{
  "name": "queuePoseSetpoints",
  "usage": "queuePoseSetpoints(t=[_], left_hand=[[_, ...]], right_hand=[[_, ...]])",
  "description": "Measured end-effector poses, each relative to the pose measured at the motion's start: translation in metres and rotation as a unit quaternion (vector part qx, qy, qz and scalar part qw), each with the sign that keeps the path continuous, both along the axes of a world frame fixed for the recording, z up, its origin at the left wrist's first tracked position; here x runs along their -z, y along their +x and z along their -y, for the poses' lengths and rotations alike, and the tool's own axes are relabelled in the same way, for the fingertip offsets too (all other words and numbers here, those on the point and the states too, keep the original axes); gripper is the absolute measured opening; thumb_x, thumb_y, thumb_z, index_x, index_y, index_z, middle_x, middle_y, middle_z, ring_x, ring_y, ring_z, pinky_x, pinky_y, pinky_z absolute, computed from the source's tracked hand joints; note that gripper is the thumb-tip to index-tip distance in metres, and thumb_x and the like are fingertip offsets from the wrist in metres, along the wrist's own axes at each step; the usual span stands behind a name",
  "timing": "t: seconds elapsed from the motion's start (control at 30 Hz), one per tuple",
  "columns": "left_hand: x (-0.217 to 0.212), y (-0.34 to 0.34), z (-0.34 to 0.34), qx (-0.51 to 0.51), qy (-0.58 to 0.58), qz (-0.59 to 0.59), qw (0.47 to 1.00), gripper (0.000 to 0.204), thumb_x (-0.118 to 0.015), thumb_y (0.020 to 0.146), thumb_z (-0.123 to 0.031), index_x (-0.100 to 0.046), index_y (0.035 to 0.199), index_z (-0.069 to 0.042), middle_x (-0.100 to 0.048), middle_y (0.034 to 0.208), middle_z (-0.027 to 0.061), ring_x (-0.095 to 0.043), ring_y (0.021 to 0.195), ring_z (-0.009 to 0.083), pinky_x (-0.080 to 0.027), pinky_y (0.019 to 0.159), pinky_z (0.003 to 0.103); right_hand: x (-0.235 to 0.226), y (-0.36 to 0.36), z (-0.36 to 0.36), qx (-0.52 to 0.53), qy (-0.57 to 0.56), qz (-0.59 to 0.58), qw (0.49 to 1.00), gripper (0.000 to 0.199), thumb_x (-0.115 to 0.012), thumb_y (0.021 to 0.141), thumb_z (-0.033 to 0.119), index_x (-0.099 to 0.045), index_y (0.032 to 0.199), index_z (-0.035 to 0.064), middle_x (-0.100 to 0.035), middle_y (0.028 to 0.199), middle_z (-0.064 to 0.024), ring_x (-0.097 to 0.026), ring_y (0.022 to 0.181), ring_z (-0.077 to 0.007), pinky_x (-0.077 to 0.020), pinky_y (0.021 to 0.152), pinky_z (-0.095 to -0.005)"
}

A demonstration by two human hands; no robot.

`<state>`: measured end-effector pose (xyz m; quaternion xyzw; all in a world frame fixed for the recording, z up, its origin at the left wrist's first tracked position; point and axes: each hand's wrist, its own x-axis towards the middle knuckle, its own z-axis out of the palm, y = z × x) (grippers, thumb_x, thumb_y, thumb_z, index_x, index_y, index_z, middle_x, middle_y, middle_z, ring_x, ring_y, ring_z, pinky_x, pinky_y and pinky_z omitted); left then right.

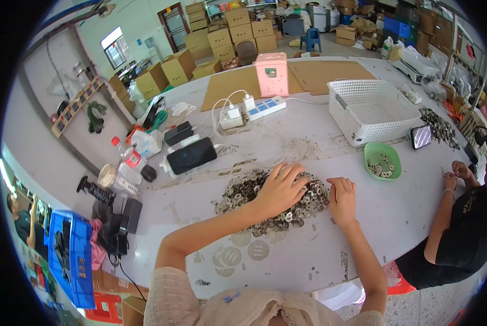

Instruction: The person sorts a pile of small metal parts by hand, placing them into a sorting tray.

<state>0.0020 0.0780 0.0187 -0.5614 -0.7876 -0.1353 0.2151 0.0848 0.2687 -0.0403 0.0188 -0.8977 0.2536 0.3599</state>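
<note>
A broad pile of small ring-shaped metal pieces [240, 194], silvery and dark, lies on the white table in front of me. My left hand [280, 191] reaches across the pile with its fingers apart, its fingertips over the right half. It covers some of the pieces. Just off the pile's right edge, my right hand [342, 200] rests low over the table with its fingers bent and close together. Whatever might be between those fingertips is hidden. Farther right, a green bowl [373, 154] contains several similar pieces.
A white plastic basket [363, 133] stands behind the bowl, near a propped phone [420, 137]. A dark phone [192, 156], a power strip [266, 107] with cables and a pink bin [272, 76] lie beyond the pile. Bottles [128, 153] stand left. A co-worker [461, 228] sits at right.
</note>
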Motion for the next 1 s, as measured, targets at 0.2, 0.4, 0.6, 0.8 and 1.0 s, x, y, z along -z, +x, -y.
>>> queuePoseSetpoints(t=[0.2, 0.4, 0.6, 0.8, 1.0], left_hand=[[0.032, 0.033, 0.128, -0.117, -0.001, 0.061, 0.991, 0.033, -0.064, 0.077, -0.025, -0.052, 0.102, -0.007, -0.048, 0.112, 0.0104, -0.043, 0.111, 0.0265, -0.032, 0.093, 0.041], [0.068, 0.002, 0.163, -0.266, 0.088, 0.104, 0.954, 0.049, -0.054, 0.085, -0.038, -0.044, 0.121, -0.007, -0.045, 0.124, 0.0159, -0.040, 0.117, 0.0332, -0.030, 0.096, 0.043], [0.086, -0.047, 0.153, -0.261, 0.120, 0.251, 0.924, 0.049, -0.041, 0.092, -0.042, -0.043, 0.127, -0.008, -0.042, 0.131, 0.0168, -0.035, 0.124, 0.0348, -0.027, 0.100, 0.044], [0.088, -0.045, 0.141, -0.114, 0.160, 0.316, 0.928, 0.041, -0.040, 0.093, -0.035, -0.051, 0.119, -0.005, -0.046, 0.127, 0.0173, -0.042, 0.118, 0.0330, -0.033, 0.098, 0.038], [0.076, -0.038, 0.142, -0.101, 0.178, 0.308, 0.929, 0.039, -0.044, 0.092, -0.032, -0.050, 0.119, -0.004, -0.047, 0.126, 0.0179, -0.044, 0.115, 0.0341, -0.034, 0.097, 0.037]], right_hand=[[0.019, -0.008, 0.007, 0.008, 0.014, 0.064, 0.998, 0.028, -0.054, 0.085, 0.018, -0.052, 0.108, 0.0009, -0.055, 0.104, -0.0137, -0.050, 0.096, -0.0302, -0.0376, 0.085, -0.0389], [0.020, -0.032, 0.023, -0.041, -0.050, 0.140, 0.988, 0.047, -0.046, 0.090, 0.036, -0.046, 0.118, -0.0024, -0.050, 0.119, -0.0205, -0.045, 0.111, -0.0360, -0.0357, 0.095, -0.0393], [0.026, -0.072, 0.028, -0.063, -0.045, 0.177, 0.981, 0.048, -0.042, 0.092, 0.039, -0.047, 0.118, -0.0008, -0.052, 0.118, -0.0203, -0.047, 0.111, -0.0340, -0.0363, 0.095, -0.0390], [0.027, -0.064, 0.029, -0.171, -0.066, 0.187, 0.965, 0.045, -0.039, 0.092, 0.039, -0.049, 0.120, 0.0055, -0.051, 0.122, -0.0138, -0.045, 0.115, -0.0273, -0.0334, 0.098, -0.0354], [0.017, -0.051, 0.036, -0.188, -0.084, 0.185, 0.961, 0.056, -0.048, 0.087, 0.044, -0.042, 0.127, 0.0055, -0.039, 0.132, -0.0154, -0.035, 0.123, -0.0325, -0.0275, 0.102, -0.0397]])
